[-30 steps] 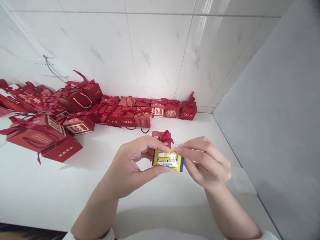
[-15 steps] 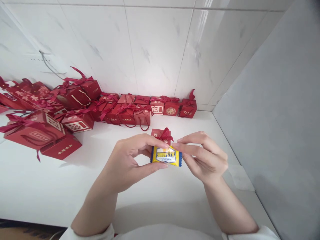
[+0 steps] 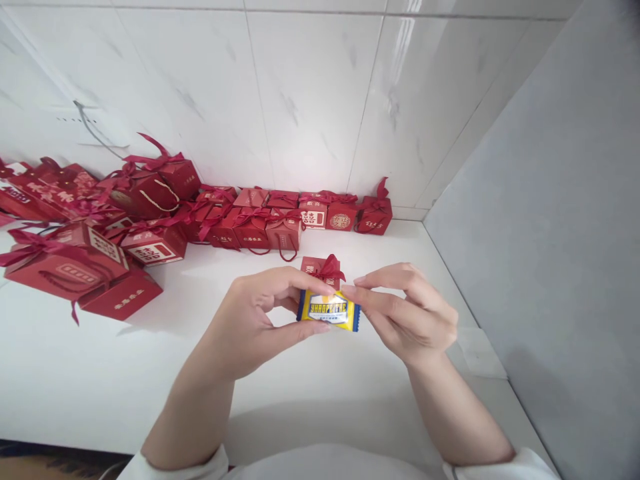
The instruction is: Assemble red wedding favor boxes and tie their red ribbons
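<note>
A small yellow and blue wrapped candy packet [image 3: 329,309] with printed lettering is held in front of me above the white counter. My left hand [image 3: 263,320] grips it between the thumb along its lower edge and the fingers along its upper edge. At the packet's upper right corner, the fingertips of my right hand [image 3: 407,313] pinch it, its other fingers curled. Just behind the packet stands a small red gift box [image 3: 314,267] with a red ribbon bow, its lower part hidden by the packet and my left fingers.
Several red gift boxes [image 3: 253,228] with ribbons line the white tiled wall [image 3: 310,87]. Larger boxes [image 3: 120,293] cluster at the left. A grey panel [image 3: 565,220] bounds the white counter [image 3: 200,413] on the right. A cable [image 3: 93,125] hangs at the upper left wall.
The packet has shifted slightly left in view and tilts a little differently. Both hands keep nearly the same pose, and the boxes stay in place.
</note>
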`<state>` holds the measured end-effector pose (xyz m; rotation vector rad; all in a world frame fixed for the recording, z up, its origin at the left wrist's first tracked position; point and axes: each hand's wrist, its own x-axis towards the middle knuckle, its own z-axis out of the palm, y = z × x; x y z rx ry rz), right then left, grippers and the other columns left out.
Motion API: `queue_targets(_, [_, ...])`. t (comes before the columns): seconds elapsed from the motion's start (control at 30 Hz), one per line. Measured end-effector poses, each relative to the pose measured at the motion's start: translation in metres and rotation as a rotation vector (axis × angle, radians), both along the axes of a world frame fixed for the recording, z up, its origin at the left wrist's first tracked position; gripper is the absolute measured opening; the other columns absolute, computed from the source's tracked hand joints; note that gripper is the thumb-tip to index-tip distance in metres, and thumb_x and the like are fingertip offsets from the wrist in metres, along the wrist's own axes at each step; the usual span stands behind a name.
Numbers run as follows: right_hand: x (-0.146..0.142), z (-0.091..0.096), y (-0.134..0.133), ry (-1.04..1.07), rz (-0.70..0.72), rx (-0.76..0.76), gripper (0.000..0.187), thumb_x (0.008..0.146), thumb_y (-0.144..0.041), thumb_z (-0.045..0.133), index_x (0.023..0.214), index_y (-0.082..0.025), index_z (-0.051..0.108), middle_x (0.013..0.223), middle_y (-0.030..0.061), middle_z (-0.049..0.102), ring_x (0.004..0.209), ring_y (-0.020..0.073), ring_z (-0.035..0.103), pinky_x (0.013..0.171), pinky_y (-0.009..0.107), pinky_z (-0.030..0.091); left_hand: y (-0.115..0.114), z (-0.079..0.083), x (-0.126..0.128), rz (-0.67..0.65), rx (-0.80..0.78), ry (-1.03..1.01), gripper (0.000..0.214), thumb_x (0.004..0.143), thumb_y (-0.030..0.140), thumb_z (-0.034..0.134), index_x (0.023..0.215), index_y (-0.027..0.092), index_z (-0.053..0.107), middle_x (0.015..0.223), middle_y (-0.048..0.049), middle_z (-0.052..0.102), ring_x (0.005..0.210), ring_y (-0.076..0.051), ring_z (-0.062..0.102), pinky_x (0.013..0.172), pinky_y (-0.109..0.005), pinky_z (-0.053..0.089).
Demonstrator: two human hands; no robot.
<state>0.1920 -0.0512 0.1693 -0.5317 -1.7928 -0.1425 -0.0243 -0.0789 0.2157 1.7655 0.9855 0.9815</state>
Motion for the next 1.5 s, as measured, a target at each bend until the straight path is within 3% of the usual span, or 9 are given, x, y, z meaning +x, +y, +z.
queue_targets(0.13, [0.002,0.002,-0.005,-0.104,-0.035,0.140,0.022,0.085,-0.008,0.069,0.102,-0.022,0.073,0.089,0.0025,0.072,0.073,0.0139,0.068,0.061,0.028,0.055,0.002,-0.001,-0.002,-0.117,-0.198,-0.146,0.055,0.075,0.036,0.081,0.124,0.022,0.060,0.111,-0.0097,0.069,0.091,-0.022,0.070,0.074,-0.027,0.059])
queue_targets(0.3, [0.005,0.002,-0.006,-0.170,-0.002,0.240,0.021,0.083,-0.003,0.068,0.101,-0.011,0.074,0.091,0.0076,0.073,0.075,0.0159,0.069,0.060,0.027,0.056,0.008,-0.003,0.000,-0.208,-0.499,-0.121,0.024,0.078,0.030,0.078,0.096,0.015,0.073,0.081,-0.0075,0.074,0.074,-0.021,0.073,0.061,-0.024,0.058])
queue_targets(0.53, [0.004,-0.002,0.005,-0.053,-0.007,0.164,0.028,0.082,-0.002,0.068,0.104,-0.018,0.073,0.091,0.0044,0.071,0.072,0.0138,0.067,0.060,0.027,0.055,0.007,0.003,0.000,-0.051,-0.444,-0.058,0.019,0.070,0.028,0.083,0.082,0.015,0.077,0.070,-0.0066,0.073,0.061,-0.015,0.067,0.052,-0.020,0.054])
queue_targets(0.7, [0.004,0.001,0.004,-0.063,0.020,0.130,0.026,0.082,-0.002,0.067,0.103,-0.018,0.071,0.088,0.0048,0.071,0.072,0.0143,0.068,0.058,0.027,0.054,0.007,0.004,0.000,-0.036,-0.447,-0.068,0.018,0.071,0.028,0.083,0.083,0.016,0.077,0.072,-0.0073,0.074,0.065,-0.016,0.069,0.055,-0.020,0.054])
queue_targets(0.87, [0.003,0.000,0.004,-0.066,0.032,0.108,0.031,0.083,-0.004,0.063,0.109,-0.020,0.069,0.089,0.0032,0.071,0.072,0.0144,0.069,0.058,0.028,0.055,0.010,0.002,-0.001,-0.013,-0.387,-0.069,0.023,0.075,0.029,0.080,0.095,0.018,0.078,0.081,-0.0066,0.075,0.072,-0.017,0.070,0.062,-0.022,0.057])
queue_targets(1.0, [0.002,0.000,0.005,-0.064,0.053,0.093,0.033,0.081,-0.001,0.062,0.108,-0.018,0.069,0.090,0.0036,0.071,0.071,0.0144,0.069,0.059,0.029,0.055,0.012,0.002,-0.004,-0.021,-0.326,-0.100,0.016,0.077,0.032,0.078,0.087,0.019,0.079,0.074,-0.0053,0.074,0.068,-0.016,0.068,0.059,-0.022,0.056])
queue_targets(1.27, [0.003,-0.003,0.006,-0.088,0.051,0.096,0.027,0.081,-0.003,0.064,0.105,-0.016,0.068,0.088,0.0060,0.072,0.071,0.0159,0.068,0.059,0.030,0.055,0.016,0.001,-0.006,0.086,-0.472,-0.103,0.027,0.068,0.032,0.086,0.090,0.018,0.079,0.074,-0.0079,0.074,0.065,-0.018,0.071,0.050,-0.018,0.054])
queue_targets(1.5, [0.001,-0.002,0.006,-0.088,0.049,0.091,0.027,0.082,-0.003,0.062,0.105,-0.017,0.068,0.088,0.0048,0.072,0.071,0.0150,0.068,0.059,0.029,0.054,0.013,0.003,-0.005,0.095,-0.460,-0.150,0.025,0.066,0.031,0.087,0.087,0.018,0.079,0.071,-0.0069,0.074,0.061,-0.018,0.070,0.048,-0.016,0.054])
